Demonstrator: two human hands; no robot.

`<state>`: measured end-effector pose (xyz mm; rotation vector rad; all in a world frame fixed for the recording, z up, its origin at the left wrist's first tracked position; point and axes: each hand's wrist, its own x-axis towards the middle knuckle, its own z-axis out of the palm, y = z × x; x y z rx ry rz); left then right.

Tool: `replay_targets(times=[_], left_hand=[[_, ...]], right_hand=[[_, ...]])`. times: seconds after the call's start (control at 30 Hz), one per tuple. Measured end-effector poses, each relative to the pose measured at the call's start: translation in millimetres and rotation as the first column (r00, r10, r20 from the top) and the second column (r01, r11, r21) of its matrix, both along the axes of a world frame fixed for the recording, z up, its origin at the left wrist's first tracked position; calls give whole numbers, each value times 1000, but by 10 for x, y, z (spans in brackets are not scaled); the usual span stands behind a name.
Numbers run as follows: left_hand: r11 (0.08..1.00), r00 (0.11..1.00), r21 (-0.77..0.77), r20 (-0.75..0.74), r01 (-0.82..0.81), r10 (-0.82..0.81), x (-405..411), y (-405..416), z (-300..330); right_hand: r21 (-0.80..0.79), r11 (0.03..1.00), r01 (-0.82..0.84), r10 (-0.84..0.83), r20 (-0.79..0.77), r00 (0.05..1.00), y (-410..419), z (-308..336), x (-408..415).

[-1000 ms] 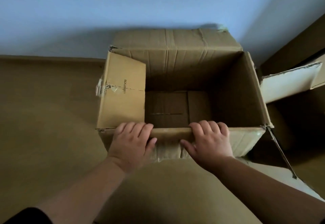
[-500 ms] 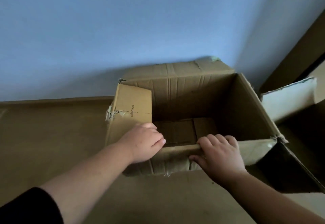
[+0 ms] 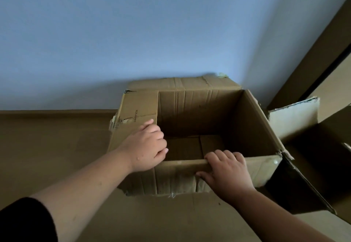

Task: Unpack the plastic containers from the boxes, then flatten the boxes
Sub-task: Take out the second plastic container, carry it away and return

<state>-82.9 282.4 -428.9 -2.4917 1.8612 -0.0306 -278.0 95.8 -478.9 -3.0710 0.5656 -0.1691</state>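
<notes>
Pale blue wall fills the upper part of the head view, and below it a brown surface runs to the wall's foot; whether it is a floor or something else cannot be told. On this surface, against the wall and toward the right corner, sits the large open brown corrugated cardboard box (image 3: 199, 112), its inside showing only bare cardboard bottom flaps. Its near wall stands up, creased, with torn tape along the lower edge. The left flap (image 3: 136, 112), printed with a small line of dark letters, is folded inward over the opening. The left hand (image 3: 147, 146) lies on that flap at the near left corner, its fingers curled over the flap's inner edge. The right hand (image 3: 228, 171) grips the top edge of the near wall, fingers hooked inside and thumb pressed on the outer face. Just right of the box stands a second open cardboard box (image 3: 296, 120) with a pale flap raised.
</notes>
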Motion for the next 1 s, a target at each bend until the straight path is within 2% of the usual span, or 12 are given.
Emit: replay_targets(times=[0.1,0.17,0.3,0.43,0.5,0.57,0.63,0.73,0.8,0.87,0.93,1.0], left_hand=[[979,986,-202,153,-35,67,59,121,252],[970,960,-212,227,-117,166,102,215,463],[914,849,-56,352,-401,394,100,382,700],[668,678,201,430,-716,596,201,515,655],[539,626,323,319,-778,712,284,588,484],[473,534,367,81,-801,842,360,622,262],[460,452,346,-108,-818,885,396,621,66],[463,422,272,-195,-844,885,471,581,-76],[463,419,255,-210,-849,883,591,552,-83],[446,384,271,-253,-853,888,742,534,-58],[428,343,293,-300,-855,890,873,512,-56],[419,319,303,-328,-856,889,965,461,-90]], right_hand=[[14,1000,8,-8,-49,999,23,42,-3],[49,999,-2,7,-102,995,69,116,41],[90,995,-34,50,-175,983,131,257,107],[163,983,-90,127,-232,964,169,386,224],[215,970,-115,181,-319,930,158,443,292],[238,964,-116,207,-404,891,142,470,355],[276,956,-102,217,-426,879,109,479,378],[341,937,-79,183,-284,941,-20,449,332],[309,950,41,-10,-102,995,-229,430,283],[283,920,272,-281,-8,960,-526,434,207],[224,848,480,-483,-43,874,-820,439,128],[163,790,591,-585,-89,806,-1049,433,91]])
